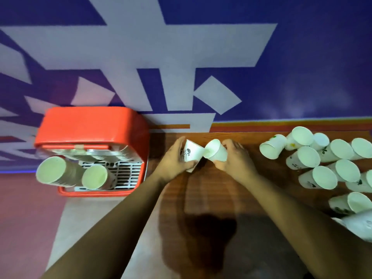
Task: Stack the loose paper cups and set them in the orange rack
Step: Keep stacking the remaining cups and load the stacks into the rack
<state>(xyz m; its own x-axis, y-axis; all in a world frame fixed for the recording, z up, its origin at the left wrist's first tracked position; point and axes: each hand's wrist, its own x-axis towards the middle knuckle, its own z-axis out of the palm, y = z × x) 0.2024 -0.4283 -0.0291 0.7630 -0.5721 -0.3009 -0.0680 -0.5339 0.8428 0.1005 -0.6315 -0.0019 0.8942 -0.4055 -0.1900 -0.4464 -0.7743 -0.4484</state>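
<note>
Just right of the rack (90,125), above the desk (203,200), the left grip (176,158) curls round a printed cup (192,155). The right grip (236,158) curls round a plain cup (216,151). The two cups touch. Two stacks (52,171) lean inside the rack, and loose cups (308,158) lie well right of it.

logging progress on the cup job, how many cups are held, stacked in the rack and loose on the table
held cups: 2, one each in left hand and right hand
cup stacks in the orange rack: 2
loose cups on the table: 11 showing, pile overlaps and runs off frame
total: 15
</note>
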